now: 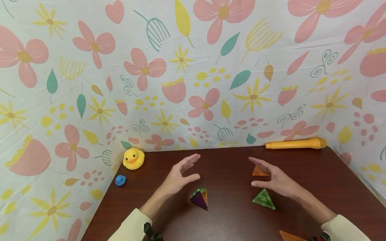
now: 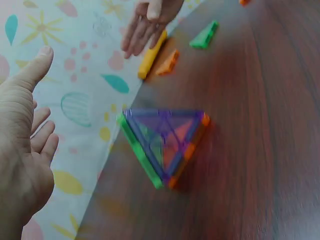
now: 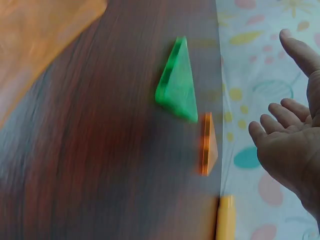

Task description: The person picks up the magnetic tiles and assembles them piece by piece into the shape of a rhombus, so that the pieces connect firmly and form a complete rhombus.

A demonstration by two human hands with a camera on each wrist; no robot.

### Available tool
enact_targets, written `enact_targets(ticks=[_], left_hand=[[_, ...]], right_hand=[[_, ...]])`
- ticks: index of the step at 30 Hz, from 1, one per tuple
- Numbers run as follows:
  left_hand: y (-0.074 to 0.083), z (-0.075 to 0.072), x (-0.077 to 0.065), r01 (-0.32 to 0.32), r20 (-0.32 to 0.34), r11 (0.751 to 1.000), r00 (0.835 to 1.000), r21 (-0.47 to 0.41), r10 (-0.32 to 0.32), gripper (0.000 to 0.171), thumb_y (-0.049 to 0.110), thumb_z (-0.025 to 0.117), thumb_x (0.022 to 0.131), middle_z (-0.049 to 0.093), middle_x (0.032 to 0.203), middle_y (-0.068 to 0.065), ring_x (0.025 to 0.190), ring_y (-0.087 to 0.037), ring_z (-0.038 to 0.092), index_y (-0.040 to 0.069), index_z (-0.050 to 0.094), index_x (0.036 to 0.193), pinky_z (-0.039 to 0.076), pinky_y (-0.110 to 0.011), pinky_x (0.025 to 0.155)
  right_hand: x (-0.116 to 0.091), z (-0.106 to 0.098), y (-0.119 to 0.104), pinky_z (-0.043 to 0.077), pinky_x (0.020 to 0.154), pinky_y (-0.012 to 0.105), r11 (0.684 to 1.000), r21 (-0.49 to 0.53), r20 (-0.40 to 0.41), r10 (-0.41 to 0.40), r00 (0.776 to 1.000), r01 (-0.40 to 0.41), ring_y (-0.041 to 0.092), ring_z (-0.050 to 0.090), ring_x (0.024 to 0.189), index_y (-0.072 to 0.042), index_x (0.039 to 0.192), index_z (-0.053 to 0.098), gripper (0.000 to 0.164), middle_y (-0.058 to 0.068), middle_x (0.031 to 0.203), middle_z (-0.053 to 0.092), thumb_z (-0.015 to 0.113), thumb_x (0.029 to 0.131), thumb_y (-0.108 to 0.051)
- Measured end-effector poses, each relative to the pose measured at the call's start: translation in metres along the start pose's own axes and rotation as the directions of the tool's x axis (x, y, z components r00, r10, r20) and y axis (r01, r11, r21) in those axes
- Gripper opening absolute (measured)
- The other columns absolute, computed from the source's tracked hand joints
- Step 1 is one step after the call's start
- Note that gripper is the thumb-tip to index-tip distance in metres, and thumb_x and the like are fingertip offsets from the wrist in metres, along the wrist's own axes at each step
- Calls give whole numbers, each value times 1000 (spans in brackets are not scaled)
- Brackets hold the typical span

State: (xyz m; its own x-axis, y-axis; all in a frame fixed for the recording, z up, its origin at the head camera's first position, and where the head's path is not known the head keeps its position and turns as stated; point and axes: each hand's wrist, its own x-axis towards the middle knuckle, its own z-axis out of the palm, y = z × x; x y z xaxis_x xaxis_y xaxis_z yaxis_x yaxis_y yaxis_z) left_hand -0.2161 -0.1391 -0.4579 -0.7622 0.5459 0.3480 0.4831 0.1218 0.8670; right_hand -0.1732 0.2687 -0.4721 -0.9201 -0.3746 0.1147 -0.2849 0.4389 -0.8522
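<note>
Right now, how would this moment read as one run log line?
left hand: raised, holding nothing | right hand: raised, holding nothing | joined purple-green-orange piece: on table | green triangle: on table, separate

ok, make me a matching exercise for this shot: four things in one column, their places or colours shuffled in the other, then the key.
Things
1. Yellow duck
2. Joined tiles
3. Green triangle
4. Long stick

Places or colours
A. In the head view, just below the right hand
B. At the back edge of the table, toward the right
C. Purple, green and orange
D. Near the back left corner of the table

Pairs: 1-D, 2-C, 3-A, 4-B
</note>
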Motion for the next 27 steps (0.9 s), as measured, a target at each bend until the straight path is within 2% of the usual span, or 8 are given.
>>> enact_targets(ticks=[3,6,7,10,14,18,22,27], left_hand=[[4,13,4,-3,-6,996,1000,94,4,70,13,78,100,49,162,2,150,-21,44,20,46,162,36,-42,122],[7,32,6,-84,12,960,996,268,84,69,22,79,100,50,162,1,147,-20,47,23,47,162,40,-42,120],[7,39,7,-125,27,937,992,326,123,69,24,79,100,51,161,0,147,-19,48,22,47,162,41,-41,119],[9,61,10,-258,93,842,965,473,243,69,26,79,100,52,160,-1,146,-16,49,18,47,161,43,-37,117],[10,88,13,-349,194,746,937,567,290,67,28,78,100,53,160,0,147,-11,47,17,48,160,40,-29,118],[8,111,13,-373,280,695,927,615,250,67,33,74,103,47,164,3,149,-9,43,16,46,161,39,-26,117],[4,133,12,-365,360,655,921,662,149,68,39,66,107,38,169,5,152,-8,37,16,41,164,37,-25,118],[-4,154,12,-383,444,602,894,701,51,67,44,59,109,34,171,1,155,-12,34,15,38,166,33,-24,120]], right_hand=[[-5,-10,8,35,112,70,999,-20,-36,33,999,-34,52,32,151,-12,167,32,86,21,168,35,80,98,-30],[-8,-20,16,33,112,70,996,-32,-76,76,994,-79,54,32,150,-9,168,30,87,23,168,33,79,99,-30],[-9,-23,18,34,112,71,995,-37,-90,88,992,-91,56,32,149,-7,167,30,87,24,168,33,79,99,-30],[-9,-29,26,33,112,74,992,-34,-112,115,987,-120,59,30,148,-5,167,28,88,26,168,30,79,99,-30],[-7,-29,35,34,112,74,991,-38,-123,120,985,-126,57,34,146,-2,165,31,86,28,165,35,79,99,-31],[-2,-25,40,36,111,73,990,-53,-137,124,983,-132,54,40,143,1,161,36,82,30,160,42,79,99,-30],[3,-22,45,40,109,72,986,-68,-145,142,979,-153,54,44,139,4,160,36,80,32,158,43,78,100,-29],[8,-19,53,44,107,67,982,-100,-149,144,978,-159,49,50,134,8,157,39,78,33,154,47,77,101,-29]])
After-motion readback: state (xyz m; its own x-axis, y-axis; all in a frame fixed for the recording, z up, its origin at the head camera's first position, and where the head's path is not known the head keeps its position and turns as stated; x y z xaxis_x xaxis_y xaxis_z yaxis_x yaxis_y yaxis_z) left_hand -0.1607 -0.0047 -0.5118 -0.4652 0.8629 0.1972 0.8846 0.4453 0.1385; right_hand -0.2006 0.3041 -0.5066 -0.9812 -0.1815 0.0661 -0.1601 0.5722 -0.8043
